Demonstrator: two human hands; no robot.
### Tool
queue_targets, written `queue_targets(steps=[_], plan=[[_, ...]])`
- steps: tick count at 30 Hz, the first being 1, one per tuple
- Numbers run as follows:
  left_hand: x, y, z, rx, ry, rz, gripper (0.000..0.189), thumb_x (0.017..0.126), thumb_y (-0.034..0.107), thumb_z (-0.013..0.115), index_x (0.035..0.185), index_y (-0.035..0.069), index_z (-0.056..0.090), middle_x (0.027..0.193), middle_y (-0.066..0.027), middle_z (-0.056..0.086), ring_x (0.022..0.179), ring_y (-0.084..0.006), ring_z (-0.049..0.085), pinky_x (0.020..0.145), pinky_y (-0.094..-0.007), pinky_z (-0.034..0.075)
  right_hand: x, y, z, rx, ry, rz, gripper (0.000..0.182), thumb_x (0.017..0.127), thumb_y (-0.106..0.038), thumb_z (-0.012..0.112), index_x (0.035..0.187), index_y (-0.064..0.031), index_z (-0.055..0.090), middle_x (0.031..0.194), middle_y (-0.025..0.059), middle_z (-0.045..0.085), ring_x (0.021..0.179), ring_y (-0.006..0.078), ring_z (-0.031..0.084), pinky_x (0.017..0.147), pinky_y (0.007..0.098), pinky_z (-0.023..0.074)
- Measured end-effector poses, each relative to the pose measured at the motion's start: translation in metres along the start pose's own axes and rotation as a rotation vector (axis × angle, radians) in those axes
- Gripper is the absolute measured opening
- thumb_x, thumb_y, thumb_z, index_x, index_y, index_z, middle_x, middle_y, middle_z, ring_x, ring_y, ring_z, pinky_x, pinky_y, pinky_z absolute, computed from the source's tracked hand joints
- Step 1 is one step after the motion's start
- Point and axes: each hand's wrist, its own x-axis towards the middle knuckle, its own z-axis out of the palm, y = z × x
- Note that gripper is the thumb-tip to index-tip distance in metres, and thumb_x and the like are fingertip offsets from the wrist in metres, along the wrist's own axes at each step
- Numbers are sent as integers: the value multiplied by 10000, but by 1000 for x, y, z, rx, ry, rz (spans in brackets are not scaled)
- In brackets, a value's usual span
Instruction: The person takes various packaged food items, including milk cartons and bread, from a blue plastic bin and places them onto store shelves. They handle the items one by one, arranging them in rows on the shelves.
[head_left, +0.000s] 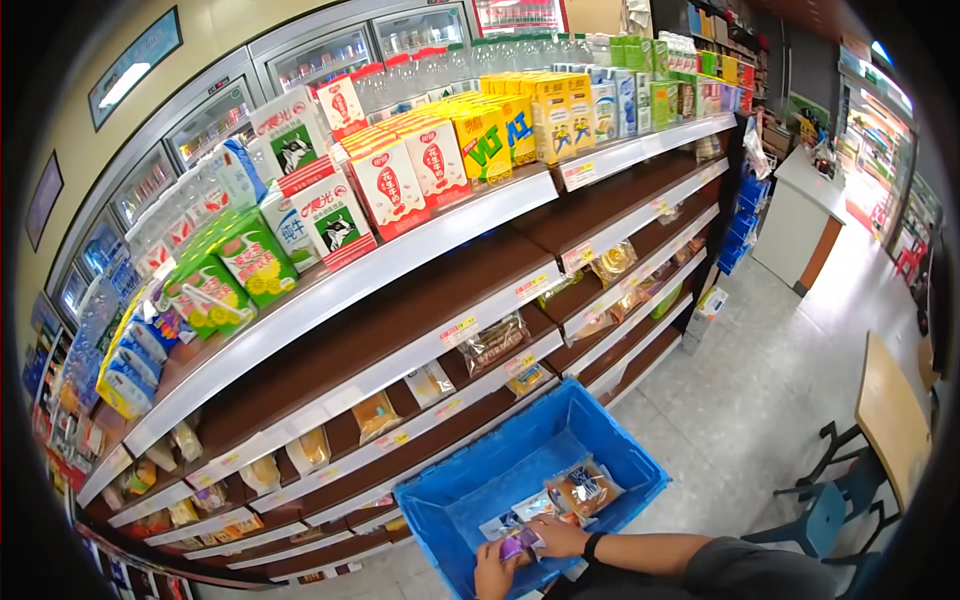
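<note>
My left hand (493, 573) and my right hand (561, 535) are low in the view, over a blue plastic crate (487, 469). Between them they grip a small purple packet (517, 543), partly covered by my fingers. Just past my hands, white-and-blue packets (531, 507) lie in the crate. A larger clear-wrapped bread packet (586, 486) rests beside them, towards the crate's right side. My right wrist wears a dark band. The near end of the crate is partly hidden by my hands and arm.
A store shelf unit (420, 255) runs along the crate's far side, with drink cartons (390, 184) on top and scattered wrapped breads (375, 416) below. To the right are tiled floor (739, 390), a wooden-topped table (892, 412), blue stools (821, 517) and a white counter (799, 210).
</note>
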Motion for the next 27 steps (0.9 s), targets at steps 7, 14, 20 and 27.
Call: queue_targets(steps=[7, 14, 20, 27], plan=[[-60, 52, -21, -199, 265, 69, 440, 851, 222, 727, 1242, 59, 610, 1171, -193, 617, 1074, -391, 584, 910, -432, 479, -29, -44, -23, 73, -231, -96, 610, 780, -471, 737, 1218, -63, 623, 1082, 202, 676, 1011, 367, 648, 876, 442, 500], [-82, 15, -4, -803, 270, -250, 585, 871, 159, 746, 1351, -24, 464, 1170, -117, 600, 1034, -182, 594, 887, -315, 500, -47, -99, -61, 183, -220, 28, 597, 829, -565, 689, 1140, -56, 648, 948, 167, 686, 858, 281, 659, 753, 382, 503], [-73, 42, -34, -930, -12, -218, 443, 949, 115, 649, 1329, -44, 486, 1162, -70, 612, 1001, -121, 577, 872, -267, 487, -53, -127, -72, 650, -94, 258, 404, 924, -419, 669, 1015, -26, 658, 804, 27, 631, 721, 91, 567, 616, 267, 446], [-70, 67, -50, -1098, 19, -218, 476, 941, 85, 647, 1368, -41, 477, 1213, -96, 607, 1065, -129, 579, 931, -286, 477, -63, -127, -62, 951, -81, 333, 369, 1006, -379, 565, 1019, -21, 653, 831, -15, 625, 713, 52, 547, 620, 226, 453]])
